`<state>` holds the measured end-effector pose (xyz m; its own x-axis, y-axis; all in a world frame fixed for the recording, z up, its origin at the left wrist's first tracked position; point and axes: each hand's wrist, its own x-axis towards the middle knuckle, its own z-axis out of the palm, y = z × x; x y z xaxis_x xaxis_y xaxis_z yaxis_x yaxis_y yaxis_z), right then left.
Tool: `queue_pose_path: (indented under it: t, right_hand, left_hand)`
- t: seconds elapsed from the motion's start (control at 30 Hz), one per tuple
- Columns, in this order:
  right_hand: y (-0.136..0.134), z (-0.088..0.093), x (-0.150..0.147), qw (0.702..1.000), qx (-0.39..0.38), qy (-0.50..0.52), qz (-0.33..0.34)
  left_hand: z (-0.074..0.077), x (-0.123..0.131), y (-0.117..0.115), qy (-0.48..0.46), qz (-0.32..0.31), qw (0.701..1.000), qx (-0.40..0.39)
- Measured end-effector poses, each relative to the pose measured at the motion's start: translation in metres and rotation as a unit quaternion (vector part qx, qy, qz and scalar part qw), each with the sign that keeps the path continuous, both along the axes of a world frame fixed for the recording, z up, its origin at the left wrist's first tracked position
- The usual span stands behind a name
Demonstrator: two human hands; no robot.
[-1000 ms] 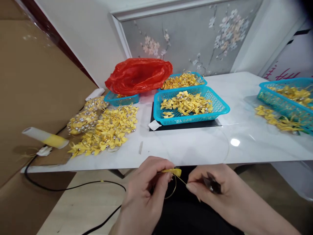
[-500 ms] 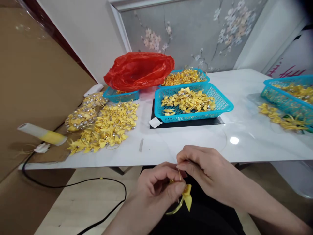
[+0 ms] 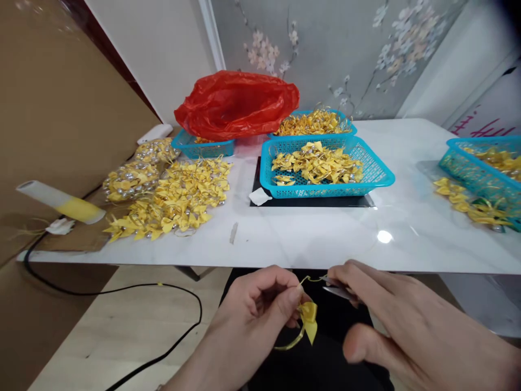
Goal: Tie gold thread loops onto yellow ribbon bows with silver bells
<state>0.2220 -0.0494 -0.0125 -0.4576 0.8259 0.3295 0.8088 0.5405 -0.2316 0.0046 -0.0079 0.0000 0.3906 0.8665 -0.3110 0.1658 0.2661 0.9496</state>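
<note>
My left hand point(image 3: 264, 309) pinches a yellow ribbon bow point(image 3: 309, 320) below the table's front edge, and a golden band curves out under its fingers. A thin golden cord point(image 3: 311, 279) rises from the fingertips and runs right. My right hand point(image 3: 382, 315) is closed around small metal scissors point(image 3: 337, 289), with its thumb held apart. The blades point left, their tips at the cord's end. The handles are hidden in the hand.
On the white table point(image 3: 309, 233) lies a pile of yellow bows point(image 3: 179, 201) at left. Blue baskets point(image 3: 328, 190) of bows stand at the middle, back and right point(image 3: 480, 168). A red plastic bag point(image 3: 240, 106) rests at the back. A black cable point(image 3: 191, 326) crosses the lower left.
My right hand has moved right from beside my left hand, and metal scissors now show in it. The cord now stretches toward the blades. The view has shifted slightly.
</note>
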Motion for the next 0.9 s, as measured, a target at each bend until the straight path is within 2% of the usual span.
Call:
queue_pose_path:
  t: [0.07, 0.2, 0.37, 0.73, 0.9]
  right_hand:
    - [0.001, 0.001, 0.001, 1.0, -0.01, -0.003, 0.021]
    - [0.013, 0.009, -0.001, 0.991, -0.108, 0.032, 0.077]
    - [0.022, 0.014, -0.005, 0.976, -0.191, 0.04, 0.092]
    - [0.021, 0.013, -0.008, 0.973, -0.198, 0.027, 0.117]
    - [0.023, 0.013, -0.01, 0.964, -0.236, 0.051, 0.111]
  left_hand:
    - [0.0, 0.0, -0.001, 0.004, -0.002, 1.0, 0.007]
    - [0.003, -0.002, -0.001, 0.004, -0.014, 1.0, 0.007]
    - [0.004, -0.001, -0.002, 0.029, -0.031, 0.999, 0.021]
    - [0.002, 0.001, -0.002, 0.037, -0.046, 0.998, 0.031]
    - [0.004, 0.002, -0.002, 0.036, -0.05, 0.997, 0.036]
